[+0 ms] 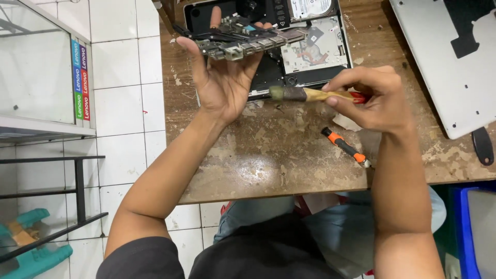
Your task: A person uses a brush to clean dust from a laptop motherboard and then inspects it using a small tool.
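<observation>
A white tiled floor [124, 103] and a dark metal rack [77, 191] are seen at the far left, beside the worn wooden table [268, 155]. The left hand [225, 85] is raised palm-up above the table's far edge; its grip is clenched on a circuit board [243, 41], which is held edge-on, thumb on one side, fingers behind. Directly behind the board, an opened laptop chassis [310, 51] is laid on the table. The right hand [372, 98] is closed around the handle of a brush [310, 94], whose bristles are pointed leftward, just beside the left palm below the board. An orange-and-black screwdriver [344, 147] is laid on the table beneath the right hand. A detached grey cover panel [444, 62] is placed at the far right.
</observation>
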